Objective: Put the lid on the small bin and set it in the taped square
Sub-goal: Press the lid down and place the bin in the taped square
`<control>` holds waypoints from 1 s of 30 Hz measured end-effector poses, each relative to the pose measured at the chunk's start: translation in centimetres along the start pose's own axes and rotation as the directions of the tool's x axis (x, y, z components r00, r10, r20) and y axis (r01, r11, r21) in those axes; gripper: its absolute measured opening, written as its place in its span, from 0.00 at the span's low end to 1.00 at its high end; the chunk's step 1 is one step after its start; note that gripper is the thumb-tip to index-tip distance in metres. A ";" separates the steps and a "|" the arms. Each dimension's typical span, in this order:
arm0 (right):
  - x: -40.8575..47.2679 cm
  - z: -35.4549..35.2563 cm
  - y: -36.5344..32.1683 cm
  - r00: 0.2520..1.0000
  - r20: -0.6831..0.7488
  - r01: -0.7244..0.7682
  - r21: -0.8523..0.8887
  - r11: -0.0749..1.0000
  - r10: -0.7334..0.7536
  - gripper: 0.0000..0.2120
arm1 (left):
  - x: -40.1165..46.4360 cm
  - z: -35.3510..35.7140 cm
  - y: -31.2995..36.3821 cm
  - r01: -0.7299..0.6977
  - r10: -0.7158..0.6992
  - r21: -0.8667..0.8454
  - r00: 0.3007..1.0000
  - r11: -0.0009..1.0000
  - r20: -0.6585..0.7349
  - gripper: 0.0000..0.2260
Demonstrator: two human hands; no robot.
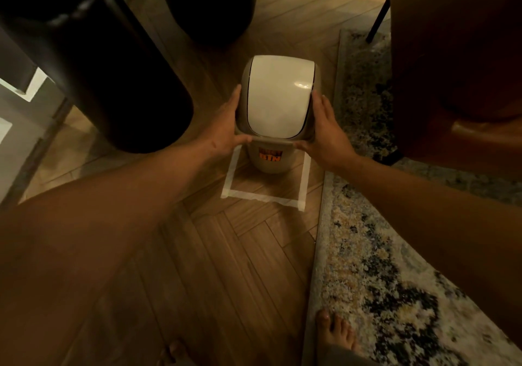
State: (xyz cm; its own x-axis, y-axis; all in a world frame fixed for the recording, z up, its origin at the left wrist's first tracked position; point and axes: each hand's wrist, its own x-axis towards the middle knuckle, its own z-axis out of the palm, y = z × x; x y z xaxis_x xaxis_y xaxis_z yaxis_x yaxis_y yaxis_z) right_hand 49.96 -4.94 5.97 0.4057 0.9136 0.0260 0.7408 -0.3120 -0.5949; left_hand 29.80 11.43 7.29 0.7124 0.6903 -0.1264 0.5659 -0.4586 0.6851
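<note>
The small beige bin (269,165) carries an orange label and stands inside the taped square (261,194) of white tape on the wooden floor. Its lid (278,103), beige with a white swing flap, sits on top of the bin. My left hand (226,128) grips the lid's left side, thumb on the front rim. My right hand (327,131) grips the lid's right side the same way. The far edge of the taped square is hidden behind the bin.
A large dark cylinder (113,63) stands to the left and a second dark round object (209,4) behind the bin. A patterned rug (381,252) lies on the right, with a brown chair (457,63) on it. My bare feet (336,334) are at the bottom.
</note>
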 end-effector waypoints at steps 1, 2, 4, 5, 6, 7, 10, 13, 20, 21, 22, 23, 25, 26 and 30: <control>-0.1 0.1 -0.1 1.000 -0.010 0.002 -0.004 1.000 -0.002 0.61 | 0.0 0.0 0.0 0.003 -0.003 -0.002 1.000 1.000 -0.002 0.55; -0.2 0.2 -0.1 1.000 -0.019 0.001 -0.003 1.000 -0.001 0.60 | 0.0 0.1 -0.1 0.006 -0.006 -0.003 1.000 1.000 -0.006 0.54; -0.3 0.4 -0.3 0.999 -0.034 -0.001 -0.003 1.000 0.000 0.61 | 0.0 0.0 -0.3 0.012 -0.012 -0.015 1.000 1.000 -0.008 0.54; -0.3 0.4 -0.4 0.999 -0.037 -0.001 -0.008 1.000 0.001 0.61 | 0.0 -0.1 -0.3 0.015 -0.015 -0.023 1.000 1.000 -0.005 0.54; -0.3 0.4 -0.4 0.999 -0.036 -0.001 -0.014 1.000 0.000 0.60 | 0.0 -0.1 -0.4 0.016 -0.016 -0.028 1.000 0.999 -0.001 0.54; -0.3 0.4 -0.4 1.000 -0.031 -0.002 -0.023 1.000 0.001 0.60 | 0.0 -0.2 -0.4 0.018 -0.018 -0.029 1.000 0.999 0.001 0.54; -0.3 0.4 -0.4 1.000 -0.018 -0.015 -0.043 0.999 0.015 0.60 | 0.1 -0.2 -0.4 0.020 -0.020 -0.032 1.000 0.999 -0.004 0.54; -0.3 0.3 -0.5 1.000 0.000 -0.029 -0.053 0.998 0.029 0.59 | 0.0 -0.2 -0.5 0.025 -0.025 -0.042 1.000 0.999 -0.007 0.54; -0.2 0.0 -0.4 0.999 0.015 -0.031 -0.049 0.998 0.032 0.60 | 0.0 -0.2 -0.4 0.018 -0.019 -0.024 1.000 1.000 -0.020 0.54; -0.3 0.0 -0.4 0.999 0.011 -0.029 -0.051 0.998 0.030 0.60 | 0.0 -0.2 -0.4 0.018 -0.018 -0.027 1.000 0.999 -0.018 0.54; -0.3 0.0 -0.3 1.000 0.008 -0.027 -0.051 0.998 0.028 0.60 | -0.1 -0.2 -0.4 0.019 -0.019 -0.027 1.000 0.999 -0.018 0.54; -0.3 0.0 -0.3 1.000 0.005 -0.028 -0.051 0.998 0.028 0.60 | -0.1 -0.2 -0.3 0.022 -0.023 -0.026 1.000 0.999 -0.019 0.54; -0.4 0.0 -0.3 0.999 0.003 -0.031 -0.051 0.998 0.032 0.60 | -0.2 -0.2 -0.2 0.032 -0.033 -0.025 0.999 0.999 -0.020 0.54; -0.4 0.1 -0.3 0.999 0.004 -0.034 -0.052 0.998 0.034 0.59 | -0.2 -0.2 -0.2 0.036 -0.036 -0.024 0.999 0.999 -0.018 0.54; -0.5 0.2 -0.3 0.999 0.007 -0.037 -0.054 0.998 0.038 0.59 | -0.2 -0.4 -0.2 0.032 -0.032 -0.043 0.999 0.999 -0.004 0.54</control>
State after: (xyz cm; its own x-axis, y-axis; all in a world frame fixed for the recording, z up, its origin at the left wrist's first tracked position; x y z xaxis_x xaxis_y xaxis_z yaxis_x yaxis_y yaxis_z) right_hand 49.37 -5.26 5.97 0.4297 0.9030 -0.0019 0.7528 -0.3594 -0.5514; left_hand 29.43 11.58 7.45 0.6925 0.7066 -0.1455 0.5697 -0.4120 0.7111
